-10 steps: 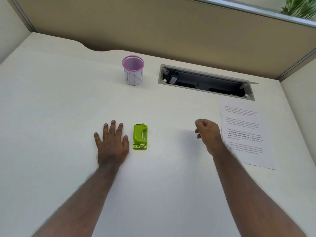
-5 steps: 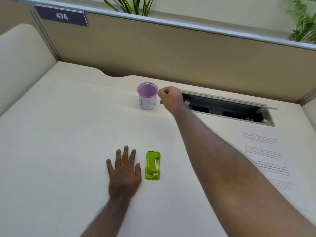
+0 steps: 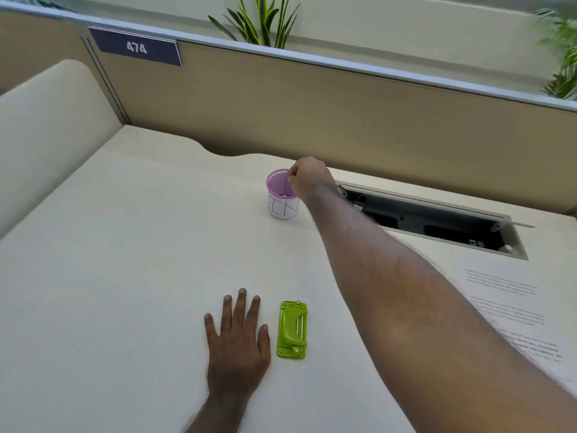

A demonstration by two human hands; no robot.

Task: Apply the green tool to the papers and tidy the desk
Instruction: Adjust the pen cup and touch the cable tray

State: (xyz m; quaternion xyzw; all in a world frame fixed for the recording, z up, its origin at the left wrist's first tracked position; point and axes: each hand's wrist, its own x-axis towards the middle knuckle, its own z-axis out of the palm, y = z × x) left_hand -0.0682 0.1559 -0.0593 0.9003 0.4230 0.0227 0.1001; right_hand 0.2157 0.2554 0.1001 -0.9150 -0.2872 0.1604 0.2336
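A green hole punch (image 3: 292,330) lies flat on the cream desk (image 3: 125,260). My left hand (image 3: 237,342) rests palm down just left of it, fingers spread, not touching it. My right hand (image 3: 307,179) is stretched far forward, fingers closed, over the right rim of a pink mesh cup (image 3: 281,195) wrapped in a white label reading "BIN". Whether the fist holds anything is hidden. Printed papers (image 3: 515,310) lie at the right, partly under my right forearm.
An open cable hatch (image 3: 437,220) is sunk into the desk behind the papers. A tan partition (image 3: 312,114) with a "474" sign (image 3: 136,47) closes off the back. Plants show above it.
My right hand went from beside the papers to the cup and now hovers over its rim. The head has tipped up. The left hand and the punch stayed put.
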